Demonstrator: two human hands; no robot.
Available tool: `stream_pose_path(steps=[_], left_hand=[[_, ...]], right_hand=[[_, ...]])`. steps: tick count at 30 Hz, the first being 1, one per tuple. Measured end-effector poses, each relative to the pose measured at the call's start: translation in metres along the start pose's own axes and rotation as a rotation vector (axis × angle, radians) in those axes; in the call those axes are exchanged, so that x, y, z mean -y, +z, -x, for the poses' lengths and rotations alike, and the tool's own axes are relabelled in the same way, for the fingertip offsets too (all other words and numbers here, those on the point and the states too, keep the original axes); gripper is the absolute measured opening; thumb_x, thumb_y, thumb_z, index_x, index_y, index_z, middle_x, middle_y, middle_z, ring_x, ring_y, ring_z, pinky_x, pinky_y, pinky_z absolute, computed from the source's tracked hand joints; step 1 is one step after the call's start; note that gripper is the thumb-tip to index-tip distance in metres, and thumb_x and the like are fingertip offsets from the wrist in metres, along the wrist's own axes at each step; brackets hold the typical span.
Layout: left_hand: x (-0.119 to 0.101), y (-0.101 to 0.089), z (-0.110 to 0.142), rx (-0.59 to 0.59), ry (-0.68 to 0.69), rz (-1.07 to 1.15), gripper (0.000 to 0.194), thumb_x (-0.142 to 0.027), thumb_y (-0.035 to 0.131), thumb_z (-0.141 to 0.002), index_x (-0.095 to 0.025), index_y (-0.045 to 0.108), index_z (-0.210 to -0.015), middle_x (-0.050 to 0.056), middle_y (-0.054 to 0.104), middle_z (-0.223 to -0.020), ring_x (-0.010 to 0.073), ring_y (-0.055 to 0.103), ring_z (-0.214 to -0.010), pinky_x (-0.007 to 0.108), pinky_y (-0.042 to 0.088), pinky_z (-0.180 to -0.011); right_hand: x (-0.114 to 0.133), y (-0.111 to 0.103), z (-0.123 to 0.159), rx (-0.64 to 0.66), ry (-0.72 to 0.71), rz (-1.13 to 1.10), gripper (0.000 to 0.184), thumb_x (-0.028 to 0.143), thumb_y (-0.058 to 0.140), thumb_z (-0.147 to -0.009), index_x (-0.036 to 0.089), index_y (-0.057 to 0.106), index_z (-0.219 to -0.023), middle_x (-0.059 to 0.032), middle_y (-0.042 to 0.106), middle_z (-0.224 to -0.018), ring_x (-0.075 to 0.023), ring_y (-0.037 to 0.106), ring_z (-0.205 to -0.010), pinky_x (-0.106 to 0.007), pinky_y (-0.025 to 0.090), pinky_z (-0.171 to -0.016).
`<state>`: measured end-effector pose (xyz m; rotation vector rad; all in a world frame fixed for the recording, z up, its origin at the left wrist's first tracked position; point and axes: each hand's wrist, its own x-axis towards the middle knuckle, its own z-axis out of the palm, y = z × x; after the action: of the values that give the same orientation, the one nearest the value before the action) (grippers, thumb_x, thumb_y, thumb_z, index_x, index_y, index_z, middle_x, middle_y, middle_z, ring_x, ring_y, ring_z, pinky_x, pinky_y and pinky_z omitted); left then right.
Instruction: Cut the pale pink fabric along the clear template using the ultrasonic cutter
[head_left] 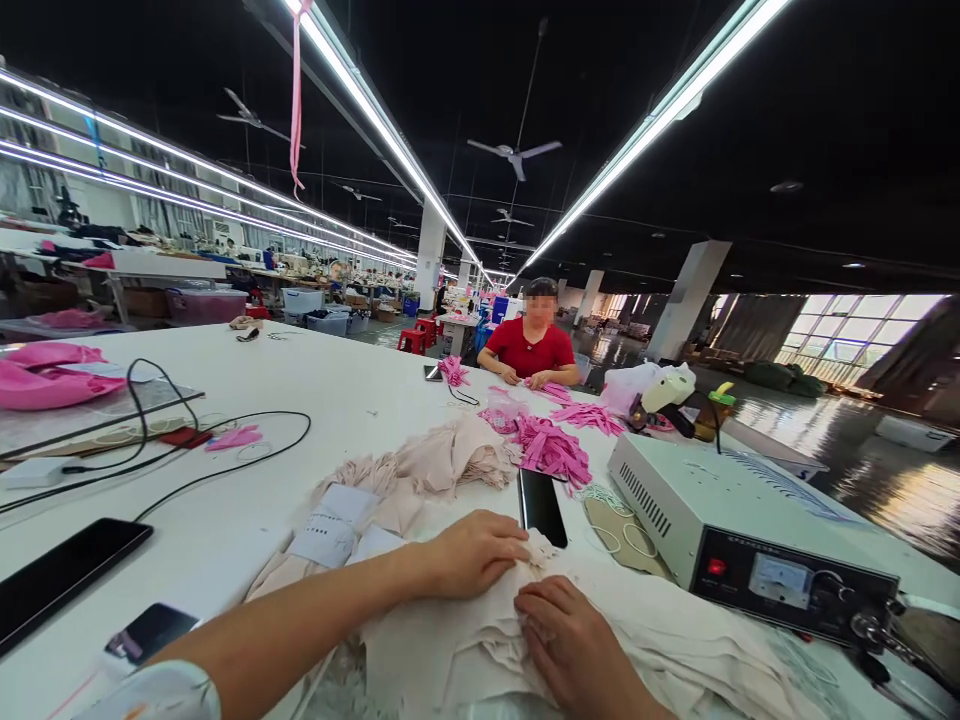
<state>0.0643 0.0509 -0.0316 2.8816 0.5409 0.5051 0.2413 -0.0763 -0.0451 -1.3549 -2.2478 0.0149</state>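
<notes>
Cream fabric pieces (pixel 442 650) lie in a loose layered pile at the table's near edge. My left hand (pixel 480 552) rests on the pile's far side, its fingers curled onto a bunched edge of the cloth. Close by on the right, my right hand (pixel 574 640) has its fingers bent and closed on a fold of the same fabric. The fingertips of both hands are partly hidden. Just beyond them lies a black phone (pixel 543 508), and more cream cloth (pixel 450 455) is heaped behind with white paper labels (pixel 334 525) on it.
A metal control box (pixel 750 510) with a dial stands at the right. Pink strips (pixel 553 450) lie ahead, near a seated co-worker in a red shirt (pixel 529 350). Black cables (pixel 225 425), a dark tablet-like device (pixel 71 575) and pink cloth (pixel 52 375) occupy the left of the white table (pixel 315 385).
</notes>
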Motion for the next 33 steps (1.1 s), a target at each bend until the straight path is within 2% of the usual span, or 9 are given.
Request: stream_pose_path(steps=[3, 8, 11, 14, 16, 18, 22, 26, 33], left_hand=[[-0.004, -0.001, 0.005, 0.059, 0.086, -0.011, 0.023, -0.026, 0.048, -0.097, -0.029, 0.065, -0.112, 0.002, 0.066, -0.12, 0.0207, 0.055, -0.119, 0.045, 0.026, -0.113], [0.004, -0.003, 0.004, -0.009, 0.023, -0.074, 0.026, -0.019, 0.042, -0.098, -0.019, 0.063, -0.113, 0.013, 0.059, -0.13, 0.0306, 0.051, -0.123, 0.057, 0.028, -0.107], [-0.005, -0.002, -0.01, -0.041, 0.036, -0.066, 0.027, -0.013, 0.042, -0.097, -0.018, 0.066, -0.109, 0.011, 0.064, -0.119, 0.0259, 0.057, -0.113, 0.048, 0.035, -0.104], [-0.026, 0.007, -0.036, -0.011, 0.079, -0.035, 0.019, -0.016, 0.051, -0.096, -0.019, 0.068, -0.103, 0.008, 0.066, -0.111, 0.0214, 0.06, -0.106, 0.039, 0.041, -0.1], [-0.041, 0.018, -0.058, 0.034, 0.098, -0.019, 0.014, -0.02, 0.058, -0.094, -0.018, 0.067, -0.104, 0.007, 0.064, -0.112, 0.0222, 0.059, -0.108, 0.04, 0.044, -0.098], [-0.052, 0.031, -0.082, 0.092, 0.106, -0.009, 0.021, -0.028, 0.059, -0.095, -0.015, 0.062, -0.112, 0.008, 0.061, -0.117, 0.0232, 0.059, -0.108, 0.044, 0.049, -0.093], [-0.062, 0.053, -0.118, 0.205, 0.098, 0.013, 0.029, -0.032, 0.057, -0.097, -0.016, 0.056, -0.121, 0.01, 0.057, -0.121, 0.0217, 0.061, -0.102, 0.041, 0.053, -0.087], [-0.06, 0.06, -0.131, 0.273, 0.08, 0.043, 0.028, -0.031, 0.056, -0.097, -0.016, 0.057, -0.12, 0.01, 0.058, -0.121, 0.0212, 0.061, -0.101, 0.041, 0.053, -0.086], [-0.055, 0.052, -0.134, 0.3, 0.044, 0.07, 0.029, -0.033, 0.057, -0.096, -0.015, 0.057, -0.119, 0.008, 0.058, -0.119, 0.0231, 0.061, -0.101, 0.04, 0.054, -0.085]], right_hand=[[0.002, 0.0, -0.001, -0.005, 0.019, -0.003, 0.027, 0.007, 0.05, -0.079, 0.021, 0.067, -0.095, -0.0077, 0.069, -0.097, -0.0216, 0.06, -0.094, -0.034, 0.05, -0.084], [0.009, -0.004, 0.007, -0.032, 0.067, -0.002, 0.028, 0.006, 0.056, -0.072, 0.023, 0.068, -0.091, -0.0024, 0.07, -0.099, -0.0189, 0.059, -0.094, -0.03, 0.048, -0.086], [0.01, -0.013, 0.024, -0.066, 0.107, -0.012, 0.03, 0.008, 0.056, -0.073, 0.024, 0.068, -0.095, -0.0026, 0.069, -0.101, -0.018, 0.06, -0.096, -0.028, 0.048, -0.087], [0.0, -0.027, 0.053, -0.126, 0.197, -0.018, 0.033, 0.011, 0.052, -0.077, 0.024, 0.068, -0.103, -0.0067, 0.07, -0.103, -0.0196, 0.063, -0.097, -0.031, 0.051, -0.087], [-0.014, -0.036, 0.075, -0.19, 0.297, -0.011, 0.028, 0.018, 0.049, -0.082, 0.023, 0.07, -0.1, -0.0098, 0.07, -0.102, -0.0217, 0.066, -0.093, -0.034, 0.054, -0.082], [-0.031, -0.043, 0.095, -0.257, 0.387, -0.003, 0.026, 0.027, 0.049, -0.085, 0.022, 0.071, -0.099, -0.011, 0.071, -0.099, -0.0239, 0.068, -0.089, -0.037, 0.057, -0.078], [-0.056, -0.044, 0.124, -0.348, 0.476, -0.015, 0.031, 0.037, 0.048, -0.087, 0.02, 0.072, -0.096, -0.0113, 0.073, -0.094, -0.0217, 0.069, -0.074, -0.032, 0.058, -0.065], [-0.064, -0.037, 0.139, -0.406, 0.511, -0.045, 0.033, 0.039, 0.05, -0.087, 0.018, 0.073, -0.096, -0.0108, 0.073, -0.092, -0.0199, 0.069, -0.071, -0.028, 0.057, -0.063], [-0.062, -0.026, 0.137, -0.493, 0.543, -0.062, 0.028, 0.034, 0.049, -0.087, 0.02, 0.071, -0.097, -0.0078, 0.072, -0.088, -0.0174, 0.066, -0.065, -0.026, 0.055, -0.056]])
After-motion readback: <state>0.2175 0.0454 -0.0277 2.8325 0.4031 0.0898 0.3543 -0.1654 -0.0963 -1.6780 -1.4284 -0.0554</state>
